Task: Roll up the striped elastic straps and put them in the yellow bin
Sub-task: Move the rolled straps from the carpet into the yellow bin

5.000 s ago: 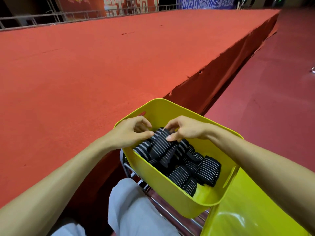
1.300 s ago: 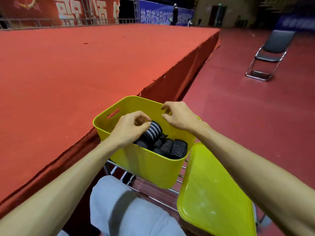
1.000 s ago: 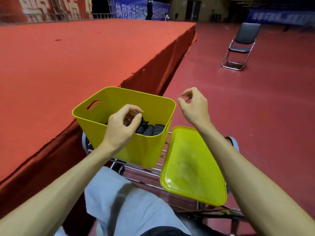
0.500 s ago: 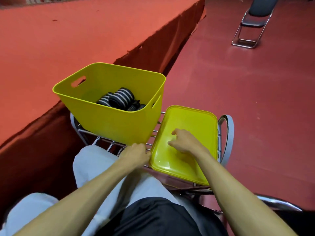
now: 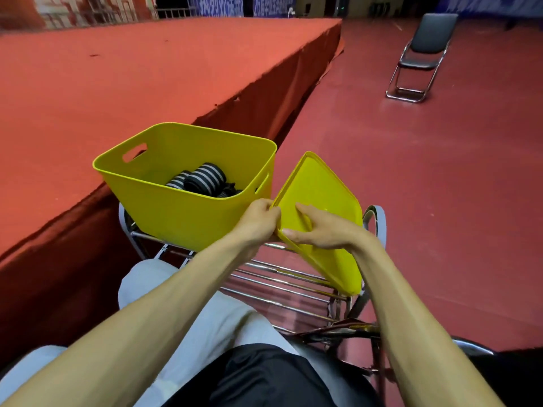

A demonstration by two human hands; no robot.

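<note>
The yellow bin [image 5: 176, 212] stands on a metal wire rack in front of my knees. Several rolled black-and-white striped straps [image 5: 205, 179] lie inside it, partly hidden by the near wall. Just right of the bin, the yellow lid [image 5: 320, 186] is tilted up on its near left edge. My left hand [image 5: 258, 218] grips that edge from the left. My right hand [image 5: 320, 227] holds the same edge, thumb on the lid's upper face and fingers along the rim.
The wire rack [image 5: 279, 277] has chrome bars and a grey looped handle at the right. A raised stage [image 5: 132, 74] covered in red carpet runs along the left. A folding chair [image 5: 423, 54] stands far right on the dark red floor. My lap is at the bottom.
Both hands left the bin and the straps, dropped to the lid lying flat on the rack, and have now lifted its left edge so it tilts upward.
</note>
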